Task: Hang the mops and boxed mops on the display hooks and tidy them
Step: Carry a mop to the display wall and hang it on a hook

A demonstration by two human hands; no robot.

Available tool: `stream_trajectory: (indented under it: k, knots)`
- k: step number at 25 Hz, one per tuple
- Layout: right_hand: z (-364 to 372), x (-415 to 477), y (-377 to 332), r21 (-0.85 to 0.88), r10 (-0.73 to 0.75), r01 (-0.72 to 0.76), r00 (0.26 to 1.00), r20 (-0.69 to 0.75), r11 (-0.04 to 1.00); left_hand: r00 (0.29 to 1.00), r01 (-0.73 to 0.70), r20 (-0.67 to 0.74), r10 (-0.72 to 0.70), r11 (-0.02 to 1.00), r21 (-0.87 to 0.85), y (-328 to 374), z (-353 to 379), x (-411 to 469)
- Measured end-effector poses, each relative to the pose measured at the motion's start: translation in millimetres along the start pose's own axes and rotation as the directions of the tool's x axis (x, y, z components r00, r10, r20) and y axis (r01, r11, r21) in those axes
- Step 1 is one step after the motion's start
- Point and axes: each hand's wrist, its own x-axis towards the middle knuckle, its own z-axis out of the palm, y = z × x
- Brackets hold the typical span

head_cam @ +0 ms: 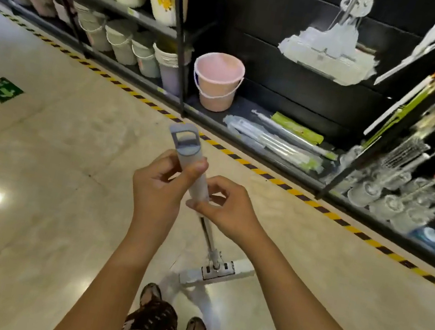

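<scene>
I have the mop (206, 235) upright before me, its head (216, 273) on the floor just ahead of my feet. My left hand (159, 183) wraps the grey grip below the hang loop (185, 137); my right hand (227, 210) pinches the grip's lower end. It looks light and stiff, though the hinged head may swing, so I'd lift by the grip. Open floor lies to the left. To the right another mop (329, 50) hangs on the black panel, boxed mops (281, 141) lie on the bottom shelf near a bucket (218, 80), and glassware (396, 196) crowds the far rack.
</scene>
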Motion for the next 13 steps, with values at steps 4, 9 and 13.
stream_trajectory:
  k: [4, 9, 13]
  knots:
    - [-40.2, 23.4, 13.8, -0.025, 0.028, -0.032, 0.991, -0.131, 0.999, 0.983, 0.066, 0.172, -0.057, 0.997, -0.042, -13.4, 46.7, 41.1]
    - [-71.6, 88.1, 27.3, -0.054, 0.062, -0.081, 0.957, -0.283, 0.995, 0.925, 0.087, 0.376, -0.061, 0.995, -0.051, -34.3, 91.3, 126.5]
    - [-84.0, 153.8, 23.8, -0.037, 0.113, -0.134, 0.93, -0.35, 0.99, 0.877, 0.115, 0.475, -0.071, 0.991, -0.065, -46.0, 112.7, 205.7]
